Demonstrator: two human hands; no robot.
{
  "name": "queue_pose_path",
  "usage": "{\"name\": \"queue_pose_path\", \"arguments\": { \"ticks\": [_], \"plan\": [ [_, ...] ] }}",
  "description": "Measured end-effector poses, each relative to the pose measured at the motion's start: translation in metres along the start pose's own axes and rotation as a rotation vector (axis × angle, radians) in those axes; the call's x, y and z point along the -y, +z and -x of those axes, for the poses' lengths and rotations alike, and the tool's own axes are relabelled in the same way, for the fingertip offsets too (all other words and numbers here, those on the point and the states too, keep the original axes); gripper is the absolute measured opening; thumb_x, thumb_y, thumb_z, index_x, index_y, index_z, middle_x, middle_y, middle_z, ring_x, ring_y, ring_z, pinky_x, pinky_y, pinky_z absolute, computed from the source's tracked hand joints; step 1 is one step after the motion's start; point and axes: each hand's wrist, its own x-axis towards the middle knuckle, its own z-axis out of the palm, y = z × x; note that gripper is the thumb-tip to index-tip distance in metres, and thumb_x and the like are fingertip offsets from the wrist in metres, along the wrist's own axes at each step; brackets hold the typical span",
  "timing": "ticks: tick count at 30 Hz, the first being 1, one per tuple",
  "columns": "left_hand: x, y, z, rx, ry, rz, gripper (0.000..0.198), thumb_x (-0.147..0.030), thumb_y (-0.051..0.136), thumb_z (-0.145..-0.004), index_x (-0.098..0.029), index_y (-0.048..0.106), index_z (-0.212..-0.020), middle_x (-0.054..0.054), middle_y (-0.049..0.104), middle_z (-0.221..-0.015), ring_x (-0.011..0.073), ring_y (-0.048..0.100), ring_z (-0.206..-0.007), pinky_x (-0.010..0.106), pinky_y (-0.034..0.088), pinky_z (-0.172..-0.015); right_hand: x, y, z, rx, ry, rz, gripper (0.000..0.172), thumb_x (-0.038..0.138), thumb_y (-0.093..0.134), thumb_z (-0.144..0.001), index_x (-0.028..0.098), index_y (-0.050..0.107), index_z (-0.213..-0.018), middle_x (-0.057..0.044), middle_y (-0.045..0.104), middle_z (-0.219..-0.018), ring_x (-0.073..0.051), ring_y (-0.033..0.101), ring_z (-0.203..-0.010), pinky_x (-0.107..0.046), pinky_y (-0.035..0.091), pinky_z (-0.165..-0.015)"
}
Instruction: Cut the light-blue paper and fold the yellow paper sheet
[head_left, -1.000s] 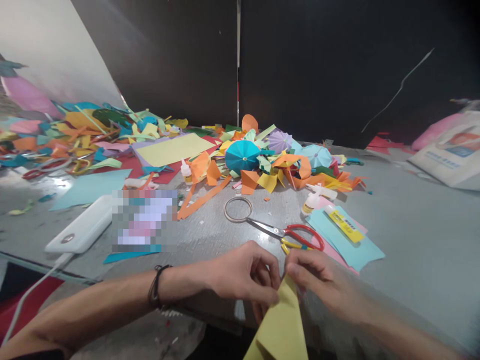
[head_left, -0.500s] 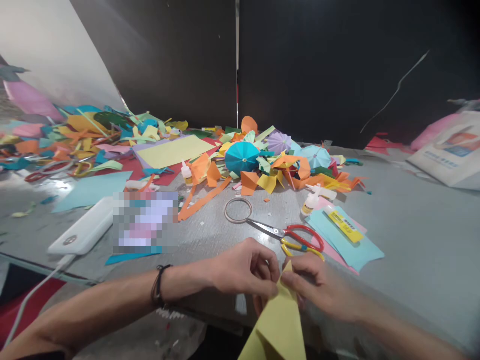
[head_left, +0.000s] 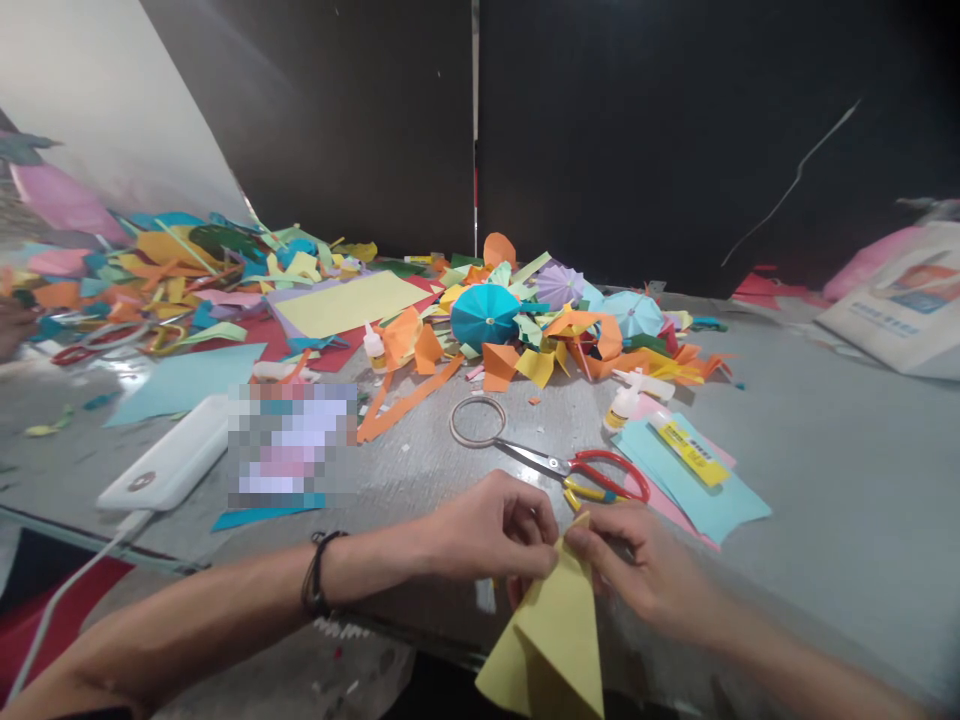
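Note:
A folded sheet of yellow paper [head_left: 559, 625] hangs between my hands at the table's near edge, its narrow tip upward and its folds spreading wider below. My left hand [head_left: 499, 530] pinches the paper's left edge close to the tip. On the other side, my right hand [head_left: 637, 560] grips it with the thumb pressed on the front near the top; the fingers behind are partly hidden. Just beyond my hands lie scissors [head_left: 555, 463] with one red and one yellow handle. Their tips touch a roll of tape [head_left: 478, 421].
Paper scraps and small paper umbrellas [head_left: 485, 318] heap along the back. A glue bottle [head_left: 621, 408] stands by light blue sheets [head_left: 720, 505] at right. Left are a white power bank [head_left: 169, 455] and a blurred-out rectangle [head_left: 292, 440]. Another person's hand [head_left: 13, 325] shows at far left.
The yellow paper has risen slightly, so more of its lower edge shows. My right hand has shifted up a little. Another person's hand has appeared at the far left.

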Motion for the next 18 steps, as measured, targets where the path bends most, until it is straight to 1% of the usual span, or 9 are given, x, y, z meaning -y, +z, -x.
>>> {"name": "queue_pose_path", "arguments": {
  "ticks": [3, 6, 9, 12, 15, 18],
  "plan": [
    [-0.0019, 0.0008, 0.0004, 0.023, -0.017, 0.007, 0.023, -0.032, 0.078, -0.081, -0.016, 0.063, -0.075, -0.004, 0.064, -0.056, 0.0076, 0.057, -0.041, 0.017, 0.046, -0.044, 0.001, 0.0006, -0.0002, -0.009, -0.005, 0.0, 0.046, 0.04, 0.042, -0.106, 0.021, 0.05, -0.065, -0.001, 0.056, -0.059, -0.014, 0.052, -0.057, -0.028, 0.037, -0.057],
    [-0.0052, 0.0019, 0.0024, 0.057, -0.018, 0.011, 0.034, -0.045, 0.079, -0.084, -0.016, 0.062, -0.076, -0.005, 0.06, -0.053, 0.0074, 0.053, -0.038, 0.017, 0.043, -0.041, 0.0002, 0.0015, -0.0006, -0.011, 0.016, -0.014, 0.046, 0.042, 0.043, -0.106, 0.021, 0.049, -0.065, -0.001, 0.055, -0.059, -0.014, 0.05, -0.057, -0.028, 0.036, -0.056],
    [-0.006, 0.0023, 0.0045, 0.05, 0.006, 0.012, 0.038, -0.049, 0.078, -0.086, -0.015, 0.064, -0.078, -0.004, 0.061, -0.056, 0.0071, 0.053, -0.039, 0.018, 0.043, -0.041, -0.0032, 0.0029, -0.0007, -0.013, 0.04, -0.054, 0.047, 0.046, 0.043, -0.106, 0.022, 0.049, -0.066, 0.0, 0.054, -0.06, -0.014, 0.05, -0.058, -0.027, 0.036, -0.055],
    [-0.0044, 0.002, 0.0058, 0.038, 0.021, 0.008, 0.04, -0.052, 0.078, -0.086, -0.015, 0.065, -0.08, -0.003, 0.062, -0.059, 0.0068, 0.054, -0.042, 0.017, 0.042, -0.042, -0.0056, 0.0035, -0.0004, 0.021, 0.063, -0.094, 0.05, 0.054, 0.043, -0.106, 0.021, 0.052, -0.07, -0.001, 0.057, -0.063, -0.014, 0.053, -0.059, -0.027, 0.038, -0.057],
    [-0.0038, 0.0018, 0.0061, 0.042, 0.02, 0.007, 0.043, -0.055, 0.08, -0.084, -0.015, 0.065, -0.079, -0.003, 0.062, -0.059, 0.0068, 0.054, -0.043, 0.017, 0.042, -0.043, -0.0034, 0.0023, -0.0004, 0.059, 0.074, -0.129, 0.053, 0.063, 0.043, -0.104, 0.021, 0.055, -0.073, -0.001, 0.057, -0.065, -0.015, 0.055, -0.06, -0.027, 0.04, -0.058],
    [-0.0043, 0.0019, 0.0058, 0.046, 0.025, 0.018, 0.045, -0.056, 0.081, -0.082, -0.015, 0.064, -0.078, -0.003, 0.062, -0.057, 0.0073, 0.054, -0.041, 0.018, 0.043, -0.042, 0.0024, 0.0006, -0.0011, 0.07, 0.083, -0.147, 0.06, 0.071, 0.042, -0.101, 0.021, 0.055, -0.072, 0.0, 0.055, -0.063, -0.014, 0.052, -0.058, -0.027, 0.039, -0.056]
  ]
}}
